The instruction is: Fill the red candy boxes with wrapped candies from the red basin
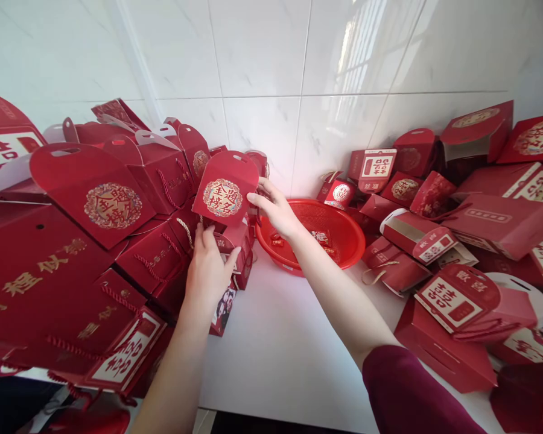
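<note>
A red gift box (224,199) with a gold round emblem on its raised flap stands at the edge of the left pile. My left hand (208,265) grips its lower body from the front, fingers curled around it. My right hand (274,208) pinches the right edge of the flap near its handle slot. Both arms reach forward over the white counter (276,349). The box's lower part is hidden behind my left hand.
A tall pile of red gift boxes with cord handles (117,241) fills the left. Another heap of red boxes (457,241) covers the right. A red plastic basket (317,232) with a few small sweets sits against the white tiled wall (276,78).
</note>
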The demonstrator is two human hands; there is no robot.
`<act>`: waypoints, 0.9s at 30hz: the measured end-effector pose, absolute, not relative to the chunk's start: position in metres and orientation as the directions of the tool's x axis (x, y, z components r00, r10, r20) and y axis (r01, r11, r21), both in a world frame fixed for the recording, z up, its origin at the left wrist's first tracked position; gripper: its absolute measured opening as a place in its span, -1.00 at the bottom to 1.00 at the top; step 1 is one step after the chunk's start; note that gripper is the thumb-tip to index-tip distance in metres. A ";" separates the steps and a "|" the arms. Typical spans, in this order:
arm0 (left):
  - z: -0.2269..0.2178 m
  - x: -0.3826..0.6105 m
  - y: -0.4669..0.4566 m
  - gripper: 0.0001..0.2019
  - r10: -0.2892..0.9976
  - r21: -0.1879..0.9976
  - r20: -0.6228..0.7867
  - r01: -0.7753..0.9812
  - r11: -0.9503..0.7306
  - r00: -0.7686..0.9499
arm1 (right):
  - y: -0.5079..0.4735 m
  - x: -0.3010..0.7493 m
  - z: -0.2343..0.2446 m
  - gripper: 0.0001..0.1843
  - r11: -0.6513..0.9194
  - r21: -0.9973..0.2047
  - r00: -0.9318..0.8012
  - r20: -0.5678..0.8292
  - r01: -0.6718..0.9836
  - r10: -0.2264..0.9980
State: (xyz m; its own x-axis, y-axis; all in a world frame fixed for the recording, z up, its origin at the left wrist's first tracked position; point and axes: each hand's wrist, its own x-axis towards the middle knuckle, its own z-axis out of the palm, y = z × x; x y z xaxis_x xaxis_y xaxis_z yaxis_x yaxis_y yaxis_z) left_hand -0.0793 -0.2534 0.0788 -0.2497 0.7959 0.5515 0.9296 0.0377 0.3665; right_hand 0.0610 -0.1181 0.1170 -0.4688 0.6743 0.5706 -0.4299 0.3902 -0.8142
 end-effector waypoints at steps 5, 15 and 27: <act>0.078 -0.081 -0.258 -0.24 0.743 0.477 0.554 0.875 0.087 -0.376 | -0.119 0.059 0.111 -0.48 0.342 -0.842 -0.509 0.528 -0.417 0.680; 0.067 -0.039 -0.278 -0.29 0.768 0.200 0.598 0.970 0.135 -0.230 | -0.121 0.058 0.108 -0.47 0.372 -0.853 -0.483 0.517 -0.367 0.707; 0.086 -0.051 -0.271 -0.59 0.671 0.256 0.663 0.943 0.214 -0.332 | -0.120 0.065 0.110 -0.46 0.491 -0.790 -0.455 0.612 -0.366 0.647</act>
State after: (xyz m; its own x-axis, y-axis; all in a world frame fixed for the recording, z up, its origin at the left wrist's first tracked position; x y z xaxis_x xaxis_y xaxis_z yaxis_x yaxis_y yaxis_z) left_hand -0.0506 -0.2711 0.0861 -0.3325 0.6707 0.6630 0.9427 0.2144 0.2558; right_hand 0.0648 -0.1195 0.1097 -0.4549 0.6465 0.6125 -0.3660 0.4913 -0.7904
